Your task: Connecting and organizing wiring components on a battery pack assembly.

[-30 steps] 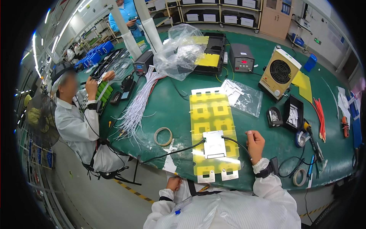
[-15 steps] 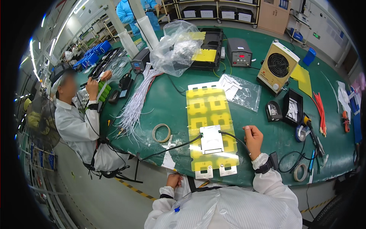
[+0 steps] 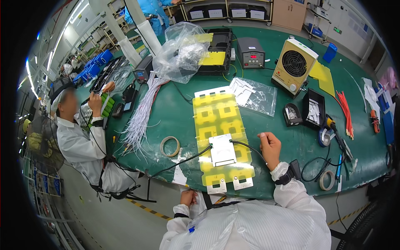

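On the bench in front of me lies a yellow sheeted panel with cut-outs and metal tabs at both ends. A flat silver-white metal piece rests across its nearer half, and a black cable comes out on either side of it. My right hand rests on the bench just right of the panel, loosely closed beside the right cable, with nothing visible in it. My left hand is low at the bench's front edge, left of the panel's near end. Its fingers are curled, and no object shows in them.
A tape roll and a bundle of white wires lie to the left. Rightward stand a fan unit, a black parts bin and a soldering iron. A co-worker sits at the left holding a green pack.
The whole view has shifted slightly, so the bench things appear a bit farther left. Both my hands keep about the same places beside the panel.
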The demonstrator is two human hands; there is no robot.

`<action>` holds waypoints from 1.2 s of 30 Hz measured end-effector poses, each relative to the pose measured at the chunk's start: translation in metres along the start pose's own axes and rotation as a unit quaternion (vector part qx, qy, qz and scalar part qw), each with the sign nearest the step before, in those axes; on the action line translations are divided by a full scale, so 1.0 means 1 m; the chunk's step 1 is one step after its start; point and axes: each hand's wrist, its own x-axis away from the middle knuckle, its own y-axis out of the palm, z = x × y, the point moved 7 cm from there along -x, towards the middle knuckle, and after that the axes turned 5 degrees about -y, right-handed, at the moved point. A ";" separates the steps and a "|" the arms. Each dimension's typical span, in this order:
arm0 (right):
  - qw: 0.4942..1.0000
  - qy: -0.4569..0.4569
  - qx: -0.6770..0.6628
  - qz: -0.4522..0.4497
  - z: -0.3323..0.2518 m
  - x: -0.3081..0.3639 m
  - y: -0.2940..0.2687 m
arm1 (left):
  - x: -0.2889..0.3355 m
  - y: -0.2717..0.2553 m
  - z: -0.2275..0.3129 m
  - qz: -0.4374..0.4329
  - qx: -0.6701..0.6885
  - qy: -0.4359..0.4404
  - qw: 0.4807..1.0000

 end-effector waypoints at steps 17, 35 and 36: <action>1.000 -0.026 0.000 -0.001 0.000 -0.001 0.004 | -0.003 -0.002 -0.004 0.000 0.008 0.016 1.000; 1.000 -0.019 -0.007 -0.020 -0.001 -0.001 0.006 | -0.006 -0.001 -0.006 -0.005 0.021 0.014 1.000; 1.000 -0.013 -0.009 -0.022 -0.001 0.000 0.007 | -0.007 -0.002 -0.007 -0.008 0.022 0.014 1.000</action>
